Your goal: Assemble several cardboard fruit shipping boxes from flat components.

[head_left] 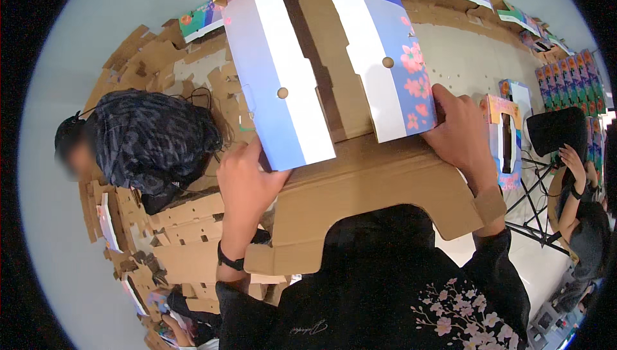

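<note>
Both my hands grip a partly folded cardboard box [257,67] in front of my chest. Its printed outside is blue and lilac, with white strips and pink blossoms on the right panel; the inside is plain brown. A long gap runs between the two upper panels, each with a round hole. My left hand [247,179] is closed on the near left corner, the thumb along the blue edge. At the near right side my right hand [459,128] clasps the wall, its fingertips partly hidden. Toward my body hangs a brown end flap [366,189] with a wide cut-out.
A co-worker in dark patterned clothes [154,138] bends over at the left, near piles of flat brown cardboard [193,247]. On the right are a printed box [508,141], stacked boxes [569,80], a black stand [536,215] and another person's hand [572,160].
</note>
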`<state>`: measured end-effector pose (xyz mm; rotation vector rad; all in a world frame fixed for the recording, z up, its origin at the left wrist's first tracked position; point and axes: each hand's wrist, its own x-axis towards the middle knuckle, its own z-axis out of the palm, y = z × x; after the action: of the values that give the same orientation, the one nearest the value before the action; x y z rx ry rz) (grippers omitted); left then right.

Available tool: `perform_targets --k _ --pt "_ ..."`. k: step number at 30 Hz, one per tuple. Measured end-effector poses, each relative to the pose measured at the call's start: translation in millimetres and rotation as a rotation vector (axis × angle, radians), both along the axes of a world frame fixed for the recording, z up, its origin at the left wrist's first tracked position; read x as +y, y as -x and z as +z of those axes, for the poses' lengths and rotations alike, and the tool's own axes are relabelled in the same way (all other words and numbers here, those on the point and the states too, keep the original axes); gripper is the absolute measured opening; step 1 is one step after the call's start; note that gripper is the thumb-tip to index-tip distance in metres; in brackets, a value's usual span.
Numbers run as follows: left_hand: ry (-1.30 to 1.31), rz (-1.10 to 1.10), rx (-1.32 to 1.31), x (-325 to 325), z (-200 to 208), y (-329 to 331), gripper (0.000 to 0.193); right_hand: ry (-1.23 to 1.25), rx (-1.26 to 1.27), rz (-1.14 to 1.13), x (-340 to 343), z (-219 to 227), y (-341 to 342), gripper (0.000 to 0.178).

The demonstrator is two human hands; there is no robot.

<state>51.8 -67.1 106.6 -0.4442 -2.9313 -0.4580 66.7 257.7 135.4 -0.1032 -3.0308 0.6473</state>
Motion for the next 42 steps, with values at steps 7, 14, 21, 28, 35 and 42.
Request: perform_targets --k 7,14,21,28,35,42 --pt "-0.077 -0.119 -0.015 -18 -19 -57 0.036 0.012 -0.215 -0.044 7 -11 -64 0.042" --pt "-0.359 -0.167 -0.434 -55 -31 -119 0.080 0.457 -0.559 0.169 25 -14 -134 0.112" --pt "-0.531 -0.289 -0.418 -62 -31 -141 0.075 0.365 -0.324 0.242 30 -18 -154 0.129" --pt "-0.452 -0.174 -0.499 -55 -34 -135 0.075 0.240 -0.147 0.412 29 -31 -148 0.116" --pt "-0.912 -0.055 -0.086 -12 -55 -107 0.087 0.530 -0.080 0.500 31 -37 -127 0.092" --pt "-0.954 0.246 -0.241 6 -48 -98 0.099 0.771 0.124 -0.105 -12 -65 -132 0.075"
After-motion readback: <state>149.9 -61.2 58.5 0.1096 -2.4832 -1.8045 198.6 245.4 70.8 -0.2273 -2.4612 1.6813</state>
